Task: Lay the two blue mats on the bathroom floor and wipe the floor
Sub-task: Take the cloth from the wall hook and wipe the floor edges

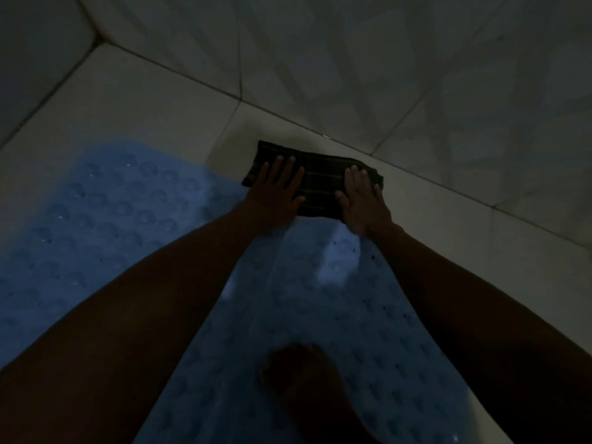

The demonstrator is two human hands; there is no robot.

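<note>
Two blue mats with round bumps lie flat on the pale tiled floor (134, 100): one mat (96, 219) at the left, the other mat (352, 315) running from the centre toward the bottom. A dark striped cloth (317, 184), folded, rests on the floor just beyond the mats, close to the wall. My left hand (275, 193) presses flat on the cloth's left end with fingers spread. My right hand (363, 200) presses flat on its right end. Neither hand grips the cloth. The room is dim.
A tiled wall (384, 59) rises right behind the cloth and meets the floor along a diagonal edge, with a corner at upper left. My bare foot (301, 376) stands on the nearer mat. Bare floor tile shows at the right (512, 251).
</note>
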